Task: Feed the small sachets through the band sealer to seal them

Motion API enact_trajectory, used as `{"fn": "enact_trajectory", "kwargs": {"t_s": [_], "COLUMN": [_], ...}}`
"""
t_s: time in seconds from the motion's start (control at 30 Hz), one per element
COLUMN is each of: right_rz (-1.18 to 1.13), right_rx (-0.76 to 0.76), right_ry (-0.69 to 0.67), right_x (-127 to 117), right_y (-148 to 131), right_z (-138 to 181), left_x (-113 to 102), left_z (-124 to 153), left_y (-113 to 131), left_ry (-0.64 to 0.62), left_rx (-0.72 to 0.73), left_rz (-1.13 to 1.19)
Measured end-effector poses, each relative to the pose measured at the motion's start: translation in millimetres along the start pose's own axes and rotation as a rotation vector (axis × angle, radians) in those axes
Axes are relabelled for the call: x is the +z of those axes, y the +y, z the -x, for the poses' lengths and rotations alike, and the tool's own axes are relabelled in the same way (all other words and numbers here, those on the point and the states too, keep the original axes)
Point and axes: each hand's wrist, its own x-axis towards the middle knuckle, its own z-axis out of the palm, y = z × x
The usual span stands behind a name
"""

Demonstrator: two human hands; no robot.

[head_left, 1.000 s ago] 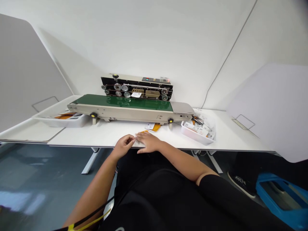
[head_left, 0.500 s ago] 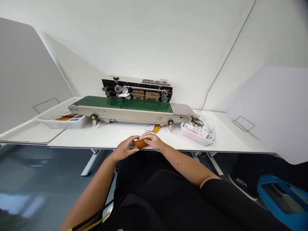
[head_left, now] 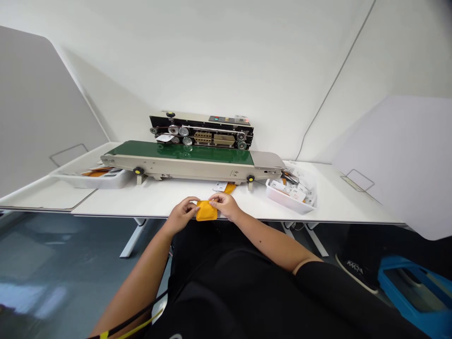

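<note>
A small orange-yellow pouch [head_left: 206, 211] is held at the table's front edge, its flat face toward me. My left hand [head_left: 182, 214] pinches its left upper corner, and my right hand [head_left: 226, 205] grips the right upper corner between thumb and fingers. Just beyond them, a white printed packet [head_left: 220, 186] and another orange pouch [head_left: 230, 188] lie partly under the conveyor. The band sealing machine [head_left: 201, 132] stands behind, with a white packet [head_left: 165, 138] at the left end of its rollers, above the green belt [head_left: 183, 153].
On the right, a white bin [head_left: 287, 200] holds several white packets. To the left, another white tray [head_left: 116, 181] contains orange and white packets. A blue crate [head_left: 416, 315] and a person's shoe [head_left: 355, 272] are on the floor at right. Grey partitions flank the table.
The pouch between my hands has turned from a tilted, darker view to show its flat face. The white packet in the sealing machine has travelled left along the rollers.
</note>
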Motion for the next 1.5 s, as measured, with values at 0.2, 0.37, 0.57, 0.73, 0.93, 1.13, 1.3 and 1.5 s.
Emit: {"fn": "enact_trajectory", "kwargs": {"t_s": [0.2, 0.37, 0.57, 0.73, 0.93, 1.13, 1.3, 1.5], "right_rz": [-0.104, -0.094, -0.083, -0.055, -0.019, -0.02, -0.215, 0.039], "right_rx": [0.049, 0.045, 0.015, 0.005, 0.043, 0.062, 0.041, 0.02], "right_ry": [0.017, 0.0, -0.002, -0.074, -0.077, -0.062, -0.037, -0.183], "right_x": [2, 2, 1, 1, 0, -1, -3, 2], "right_y": [-4, -8, -10, -5, -3, -5, -11, -14], "right_z": [1, 3, 4, 4, 3, 4, 3, 3], "left_x": [2, -3, -5, -5, -6, -6, -7, -3], "left_z": [0, -1, 0, -1, -3, -1, -2, -5], "left_y": [3, 1, 4, 12, 9, 9, 4, -4], "left_ry": [0.008, -0.059, -0.099, -0.14, -0.134, -0.116, 0.005, 0.007], "left_rx": [-0.015, -0.023, -0.015, -0.021, -0.016, -0.016, -0.048, -0.029], "left_rz": [0.005, -0.014, -0.108, -0.179, -0.177, -0.143, 0.013, 0.048]}}
